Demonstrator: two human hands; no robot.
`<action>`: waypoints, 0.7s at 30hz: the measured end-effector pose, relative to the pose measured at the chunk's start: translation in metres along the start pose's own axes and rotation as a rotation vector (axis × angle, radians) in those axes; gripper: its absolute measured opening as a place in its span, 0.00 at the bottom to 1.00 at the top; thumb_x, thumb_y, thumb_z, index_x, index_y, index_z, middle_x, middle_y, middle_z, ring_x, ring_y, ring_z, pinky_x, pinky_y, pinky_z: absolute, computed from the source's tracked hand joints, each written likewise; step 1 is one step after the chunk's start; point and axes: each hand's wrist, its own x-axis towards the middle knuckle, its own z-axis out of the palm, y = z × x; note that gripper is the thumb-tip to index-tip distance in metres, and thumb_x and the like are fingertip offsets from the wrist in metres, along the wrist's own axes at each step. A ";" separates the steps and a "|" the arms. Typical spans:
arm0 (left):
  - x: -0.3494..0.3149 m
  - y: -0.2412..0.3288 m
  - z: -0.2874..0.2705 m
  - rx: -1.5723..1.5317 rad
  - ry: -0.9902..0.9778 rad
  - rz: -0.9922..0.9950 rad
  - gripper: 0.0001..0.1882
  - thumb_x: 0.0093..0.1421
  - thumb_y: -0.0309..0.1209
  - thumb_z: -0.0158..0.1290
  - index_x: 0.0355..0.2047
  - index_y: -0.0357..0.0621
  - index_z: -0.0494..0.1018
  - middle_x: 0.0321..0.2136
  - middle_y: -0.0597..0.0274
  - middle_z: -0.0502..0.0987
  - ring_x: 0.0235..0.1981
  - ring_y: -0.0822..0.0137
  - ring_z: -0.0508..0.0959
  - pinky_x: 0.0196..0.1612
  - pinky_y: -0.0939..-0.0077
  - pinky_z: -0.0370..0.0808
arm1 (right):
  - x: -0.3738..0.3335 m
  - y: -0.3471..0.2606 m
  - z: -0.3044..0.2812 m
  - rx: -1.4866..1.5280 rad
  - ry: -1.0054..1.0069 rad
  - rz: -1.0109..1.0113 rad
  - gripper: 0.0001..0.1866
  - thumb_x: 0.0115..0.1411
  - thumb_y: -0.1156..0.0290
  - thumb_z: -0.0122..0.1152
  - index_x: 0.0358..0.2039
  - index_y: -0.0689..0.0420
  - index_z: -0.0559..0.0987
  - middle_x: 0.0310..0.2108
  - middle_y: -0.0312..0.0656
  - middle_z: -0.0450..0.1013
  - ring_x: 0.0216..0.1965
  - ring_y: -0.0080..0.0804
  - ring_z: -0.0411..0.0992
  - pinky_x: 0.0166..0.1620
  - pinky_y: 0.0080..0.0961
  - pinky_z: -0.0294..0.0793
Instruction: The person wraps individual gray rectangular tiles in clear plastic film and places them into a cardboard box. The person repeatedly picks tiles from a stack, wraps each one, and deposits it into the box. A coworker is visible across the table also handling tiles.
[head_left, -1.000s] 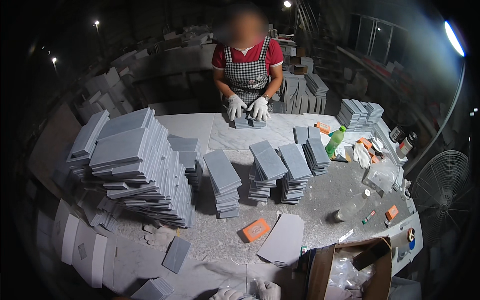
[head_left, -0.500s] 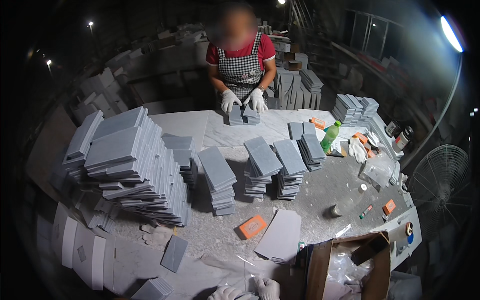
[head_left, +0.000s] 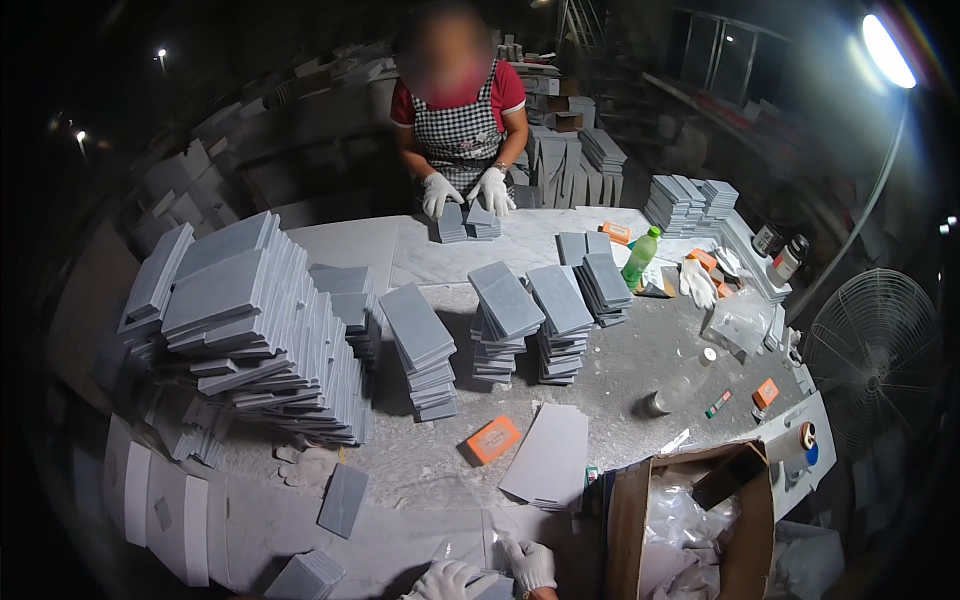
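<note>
At the lower edge, my two hands wear white knit gloves. My left hand (head_left: 445,580) is closed over grey stone tiles (head_left: 488,584), its fingers bent across their upper side. To the right of them, my right hand (head_left: 530,564) has curled fingers turned toward the tiles; its fingertips are partly hidden, and what they grip cannot be made out. Thin clear plastic film (head_left: 458,546) lies just beyond both hands. A single grey tile (head_left: 343,500) rests flat to the left, and a small tile stack (head_left: 306,577) stands at the lower left.
A tall tile pile (head_left: 265,340) rises at left, with shorter stacks (head_left: 418,345) across the table. An orange box (head_left: 492,440) and white sheets (head_left: 547,456) lie ahead. A cardboard box (head_left: 625,530) holding plastic stands at right. Opposite, a co-worker's gloved hands (head_left: 465,192) touch small tile stacks.
The view has shifted, so most things sit slightly higher and further left. More of my hands shows, and grey tiles now appear between them. The co-worker's hands stay at the small stacks.
</note>
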 end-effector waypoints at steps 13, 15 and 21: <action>-0.036 -0.018 0.022 0.347 -0.027 0.130 0.49 0.41 0.53 0.65 0.64 0.52 0.64 0.45 0.59 0.69 0.45 0.57 0.70 0.46 0.58 0.70 | 0.012 0.037 0.011 -0.078 -0.007 -0.073 0.28 0.59 0.49 0.60 0.18 0.64 0.78 0.11 0.52 0.61 0.14 0.25 0.55 0.21 0.36 0.60; -0.037 -0.015 0.018 0.312 -0.100 0.107 0.48 0.41 0.54 0.65 0.63 0.51 0.65 0.45 0.58 0.69 0.46 0.56 0.70 0.49 0.55 0.68 | 0.006 0.029 0.005 -0.105 -0.023 -0.056 0.28 0.59 0.49 0.60 0.18 0.64 0.78 0.11 0.52 0.62 0.14 0.23 0.57 0.21 0.36 0.60; -0.038 -0.014 0.027 0.379 -0.051 0.108 0.48 0.40 0.58 0.64 0.61 0.52 0.68 0.47 0.56 0.67 0.51 0.53 0.64 0.58 0.52 0.60 | 0.018 0.052 0.010 -0.022 -0.097 -0.085 0.21 0.59 0.53 0.62 0.31 0.61 0.83 0.20 0.42 0.76 0.22 0.23 0.69 0.28 0.29 0.69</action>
